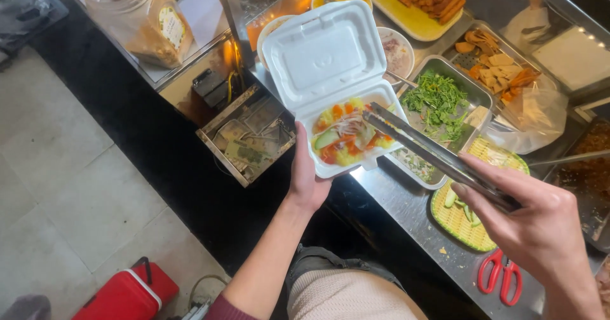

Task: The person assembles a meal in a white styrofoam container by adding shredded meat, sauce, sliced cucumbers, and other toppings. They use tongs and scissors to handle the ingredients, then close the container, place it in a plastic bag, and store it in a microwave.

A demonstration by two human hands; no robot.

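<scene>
My left hand [307,179] holds an open white foam food box [327,59] from below, its lid tipped up and back. The box's lower half holds yellow rice with orange pieces, cucumber slices and pale shreds [346,136]. My right hand [540,228] grips long metal tongs [432,151]. Their tips rest over the food at the box's right side.
A steel tray of chopped green herbs [438,101] sits right of the box. A green woven tray with cucumber slices [460,215] and red-handled scissors [502,275] lie on the steel counter. A drawer with banknotes [248,139] is left. Bowls, fried pieces and a red box [130,291] surround.
</scene>
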